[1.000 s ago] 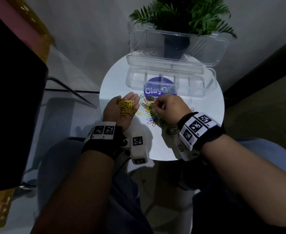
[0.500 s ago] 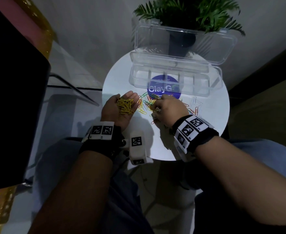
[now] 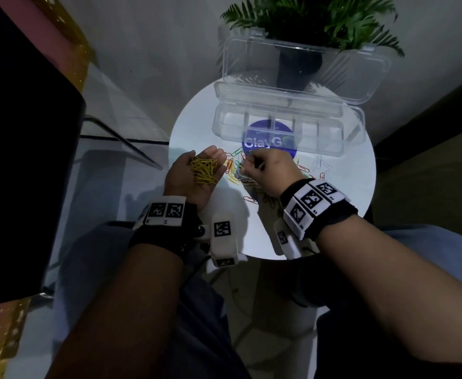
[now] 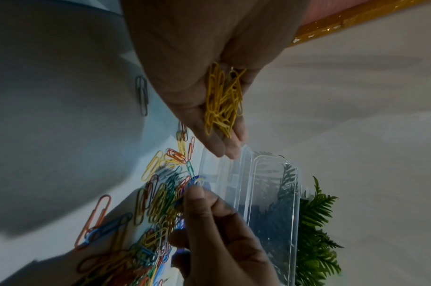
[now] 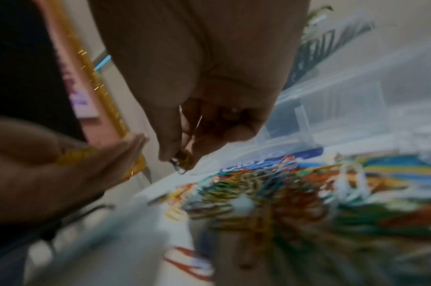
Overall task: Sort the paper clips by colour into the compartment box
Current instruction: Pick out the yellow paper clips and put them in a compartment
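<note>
Pinching a paper clip (image 5: 181,164), right hand (image 3: 268,173) fingers (image 5: 167,143) curl above the pile (image 3: 240,173).

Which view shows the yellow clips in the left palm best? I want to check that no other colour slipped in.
The left wrist view: the yellow clips lie close and sharp in the left hand, all yellow. The head view shows them small, from above. The right wrist view shows only a blurred yellow edge.

hands (image 3: 268,173): 2 | compartment box (image 3: 287,143): 1 | potted plant (image 3: 314,20): 1 | round table (image 3: 355,170): 1 | paper clips (image 3: 205,170): too many to count
</note>
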{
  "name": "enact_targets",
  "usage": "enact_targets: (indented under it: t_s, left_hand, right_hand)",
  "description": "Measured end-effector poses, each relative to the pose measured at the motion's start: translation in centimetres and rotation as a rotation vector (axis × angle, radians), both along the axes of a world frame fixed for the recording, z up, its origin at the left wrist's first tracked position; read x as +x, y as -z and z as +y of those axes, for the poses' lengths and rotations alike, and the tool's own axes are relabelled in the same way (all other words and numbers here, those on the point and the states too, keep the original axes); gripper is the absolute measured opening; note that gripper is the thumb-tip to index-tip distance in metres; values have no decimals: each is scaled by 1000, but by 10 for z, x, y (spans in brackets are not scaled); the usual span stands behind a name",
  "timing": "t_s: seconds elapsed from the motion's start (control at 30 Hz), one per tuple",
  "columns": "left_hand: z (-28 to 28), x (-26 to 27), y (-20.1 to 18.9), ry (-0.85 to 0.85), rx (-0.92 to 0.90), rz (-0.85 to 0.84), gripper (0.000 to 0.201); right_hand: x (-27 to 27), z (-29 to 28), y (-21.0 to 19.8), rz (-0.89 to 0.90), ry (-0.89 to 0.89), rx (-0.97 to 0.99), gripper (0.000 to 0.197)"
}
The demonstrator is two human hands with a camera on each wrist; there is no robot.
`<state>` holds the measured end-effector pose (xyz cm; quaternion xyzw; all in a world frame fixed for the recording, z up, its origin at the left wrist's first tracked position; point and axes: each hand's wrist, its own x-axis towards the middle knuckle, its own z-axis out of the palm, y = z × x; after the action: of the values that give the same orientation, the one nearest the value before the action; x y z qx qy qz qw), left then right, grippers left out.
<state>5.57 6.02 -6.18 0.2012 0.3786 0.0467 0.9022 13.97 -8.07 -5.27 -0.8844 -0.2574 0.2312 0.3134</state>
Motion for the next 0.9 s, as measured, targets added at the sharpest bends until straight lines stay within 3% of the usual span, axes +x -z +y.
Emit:
enact_targets:
  t_s: [0.1,0.2,0.27,0.4,0.5,0.67,0.9]
  left_hand:
    - [0,1,-1,-4,6,6,67]
    - [-2,3,-1,-9,6,36,62]
    - [-4,4,-2,1,22,71,49]
    - [-12,6,-4,7,11,95,41]
    - [-16,8,-1,39,-10,76,47]
    - [-17,12,-4,-11,-4,40,40]
    - [-14,10,2,3,17,39,43]
  right_hand:
    - [-1,3,-5,273,119,153,23]
    - [-3,0,-11,559,213,353,18]
    - [-1,-2,-17,636,223,425,14]
    - [0,-1,-30,668,224,482,6]
    - [-1,1,-39,655,184,497,5]
    - [2,-2,-35,517,170,378,16]
    - [7,-18,-18,449,317,298,13]
